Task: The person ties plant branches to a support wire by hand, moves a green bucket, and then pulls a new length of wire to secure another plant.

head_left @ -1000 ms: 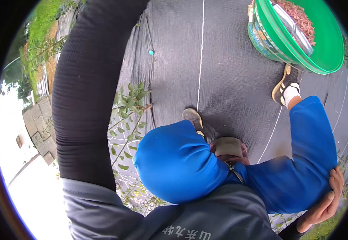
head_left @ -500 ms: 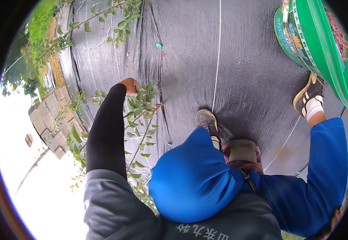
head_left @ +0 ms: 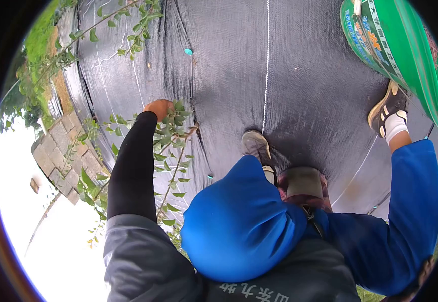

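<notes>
My left hand (head_left: 159,108), at the end of a black sleeve, is at the top of a low leafy plant (head_left: 171,132). Its fingers are curled closed among the leaves, and what they grip is hidden. The plant's woody base (head_left: 192,128) meets the black ground sheet (head_left: 229,65) just right of the hand. At the lower right edge, my right hand (head_left: 425,273) shows only as a dark sliver beside the blue trouser leg (head_left: 414,201); its fingers cannot be made out.
A green bucket (head_left: 405,45) with reddish-brown material inside stands at the upper right, close to my shoe (head_left: 391,110). My other shoe (head_left: 257,146) rests on the sheet at the centre. Another leafy branch (head_left: 138,35) hangs at the upper left, near paving blocks (head_left: 68,151).
The view has shifted slightly, moving the plant and sheet a little left. My left hand has turned and its fingers now sit more behind the leaves.
</notes>
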Tool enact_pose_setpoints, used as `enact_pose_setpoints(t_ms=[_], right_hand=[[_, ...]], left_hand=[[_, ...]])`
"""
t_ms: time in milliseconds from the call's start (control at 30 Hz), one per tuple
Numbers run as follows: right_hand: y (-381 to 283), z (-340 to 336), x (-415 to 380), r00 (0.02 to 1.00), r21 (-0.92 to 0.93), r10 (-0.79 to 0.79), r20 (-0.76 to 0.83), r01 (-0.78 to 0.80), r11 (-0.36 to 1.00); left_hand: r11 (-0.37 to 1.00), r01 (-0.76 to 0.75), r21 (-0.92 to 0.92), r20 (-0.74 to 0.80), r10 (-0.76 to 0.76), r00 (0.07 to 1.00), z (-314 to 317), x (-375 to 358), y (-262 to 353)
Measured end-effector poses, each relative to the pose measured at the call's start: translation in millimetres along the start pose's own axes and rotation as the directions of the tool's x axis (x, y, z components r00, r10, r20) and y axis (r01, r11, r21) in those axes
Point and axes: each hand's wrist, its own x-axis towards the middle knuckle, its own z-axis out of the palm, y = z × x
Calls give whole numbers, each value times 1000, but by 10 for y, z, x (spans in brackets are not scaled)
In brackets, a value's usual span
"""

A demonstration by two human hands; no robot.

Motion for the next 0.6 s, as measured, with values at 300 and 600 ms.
enact_pose_setpoints(t_ms=[300, 600], right_hand=[[4, 13, -65, 1000, 37, 12, -24, -11, 999], [-23, 29, -42, 1000, 29, 6, 3, -6, 1000]], left_hand=[[992, 40, 122, 1, -40, 999, -207, -127, 187], [995, 100, 15, -34, -99, 994, -119, -127, -106]])
